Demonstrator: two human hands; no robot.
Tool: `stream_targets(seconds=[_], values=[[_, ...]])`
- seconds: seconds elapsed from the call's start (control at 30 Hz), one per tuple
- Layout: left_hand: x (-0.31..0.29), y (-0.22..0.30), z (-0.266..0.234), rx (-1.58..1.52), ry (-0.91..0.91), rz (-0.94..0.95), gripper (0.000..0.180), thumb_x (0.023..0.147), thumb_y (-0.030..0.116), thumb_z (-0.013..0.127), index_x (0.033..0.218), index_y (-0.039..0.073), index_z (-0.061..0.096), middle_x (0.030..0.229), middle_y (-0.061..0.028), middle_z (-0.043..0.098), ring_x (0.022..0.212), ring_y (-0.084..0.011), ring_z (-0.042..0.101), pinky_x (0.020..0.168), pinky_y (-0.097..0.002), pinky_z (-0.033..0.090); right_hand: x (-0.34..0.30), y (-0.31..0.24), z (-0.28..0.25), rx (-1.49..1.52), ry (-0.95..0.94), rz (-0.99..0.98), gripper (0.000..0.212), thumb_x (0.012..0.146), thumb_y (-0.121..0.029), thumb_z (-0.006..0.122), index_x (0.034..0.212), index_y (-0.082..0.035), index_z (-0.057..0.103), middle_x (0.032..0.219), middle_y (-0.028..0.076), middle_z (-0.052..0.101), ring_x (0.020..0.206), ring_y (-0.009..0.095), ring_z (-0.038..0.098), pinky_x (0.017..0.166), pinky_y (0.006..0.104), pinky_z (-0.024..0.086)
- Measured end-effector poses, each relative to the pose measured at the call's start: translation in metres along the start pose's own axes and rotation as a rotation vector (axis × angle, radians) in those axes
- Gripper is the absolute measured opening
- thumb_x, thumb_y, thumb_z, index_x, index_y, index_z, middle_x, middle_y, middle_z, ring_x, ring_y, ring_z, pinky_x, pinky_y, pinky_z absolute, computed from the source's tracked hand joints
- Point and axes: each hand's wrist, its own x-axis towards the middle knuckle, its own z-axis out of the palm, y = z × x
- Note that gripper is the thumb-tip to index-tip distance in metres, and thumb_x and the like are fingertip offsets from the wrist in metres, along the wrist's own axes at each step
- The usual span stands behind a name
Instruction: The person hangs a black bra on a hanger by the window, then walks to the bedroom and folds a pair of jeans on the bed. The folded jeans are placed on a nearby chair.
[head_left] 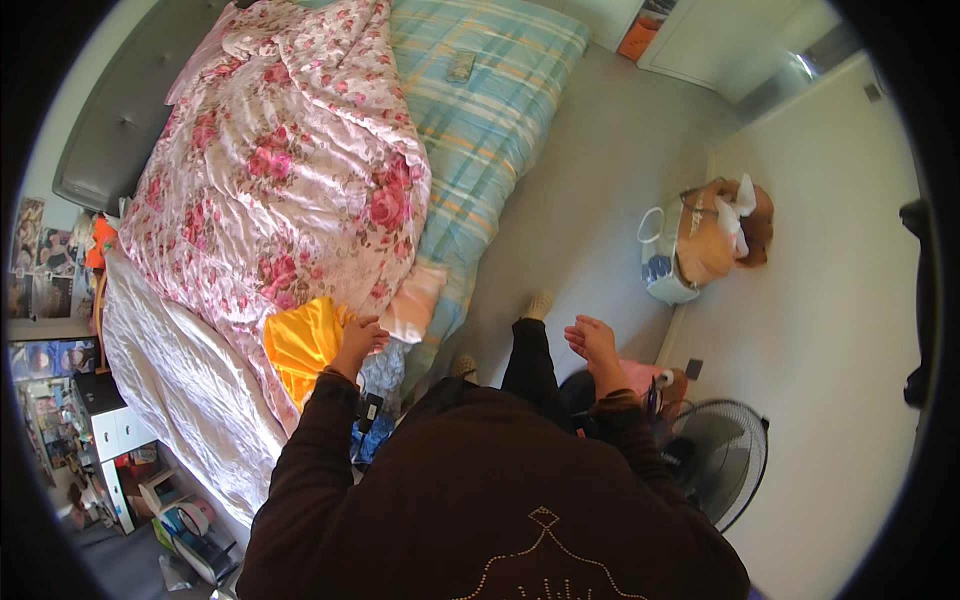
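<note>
My left hand [360, 342] is over the near edge of the bed, beside a bright yellow satin cloth [299, 345] and a folded pale pink cloth [413, 305]. Its fingers are loosely stretched and nothing shows in them. Over on the right, my right hand [592, 343] hangs above the floor with its fingers apart, holding nothing. A rose-patterned quilt [300, 180] spreads over the bed, on a blue-green checked sheet [485, 90]. A crinkled white cover [185, 350] lies along the left side.
By the right wall stands a bag [672, 272] beside large brown stuffed things [710, 240]. A black fan [725, 460] is near my right elbow. A small flat object [461, 67] lies on the sheet. At the left are a white drawer cabinet [120, 432] and clutter.
</note>
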Motion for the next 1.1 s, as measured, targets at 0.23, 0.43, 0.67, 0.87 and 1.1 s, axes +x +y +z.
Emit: stream_targets(seconds=[0.23,0.43,0.67,0.87,1.1], values=[[0.035,-0.002,0.037,0.090,0.011,-0.372,0.023,0.084,0.021,0.050,0.101,0.008,0.056,0.082,-0.0089,0.064,0.069,-0.0197,0.063,0.058,-0.0340,0.051,0.114,-0.100,-0.019,-0.032,0.034,0.017,0.026,0.085,-0.022,0.057,0.104,-0.003,0.058,0.086,0.009,0.065,0.073,0.016,0.063,0.062,0.0273,0.050],[0.095,0.054,0.092,0.085,0.147,-0.566,0.014,0.084,0.019,0.048,0.092,0.010,0.054,0.080,-0.0116,0.061,0.067,-0.0268,0.062,0.060,-0.0390,0.050,0.199,-0.187,-0.072,-0.095,0.043,0.077,0.019,0.086,-0.024,0.056,0.089,-0.005,0.060,0.084,0.007,0.066,0.073,0.016,0.063,0.064,0.0273,0.050],[0.288,0.233,0.189,0.284,-0.008,-0.039,0.024,0.076,0.015,0.058,0.097,0.005,0.063,0.065,-0.0058,0.059,0.052,-0.0147,0.057,0.041,-0.0275,0.044,0.267,-0.278,-0.086,-0.002,0.141,0.063,0.017,0.082,-0.014,0.059,0.096,-0.004,0.059,0.082,0.007,0.065,0.068,0.013,0.062,0.058,0.0237,0.049],[0.434,0.348,0.268,0.525,0.109,0.045,0.051,0.072,0.015,0.061,0.120,0.001,0.053,0.088,-0.0167,0.064,0.071,-0.0213,0.064,0.058,-0.0328,0.051,0.313,-0.305,-0.070,-0.065,0.130,0.160,0.019,0.083,-0.018,0.060,0.096,-0.004,0.059,0.082,0.007,0.065,0.069,0.013,0.063,0.058,0.0233,0.049],[0.578,0.413,0.298,1.082,0.299,0.240,0.056,0.071,0.024,0.058,0.118,-0.005,0.052,0.114,-0.0280,0.055,0.110,-0.0382,0.051,0.092,-0.0395,0.041,0.350,-0.327,-0.031,-0.061,0.151,0.433,0.023,0.085,-0.018,0.058,0.104,-0.004,0.058,0.085,0.008,0.066,0.072,0.015,0.063,0.062,0.0255,0.050]])
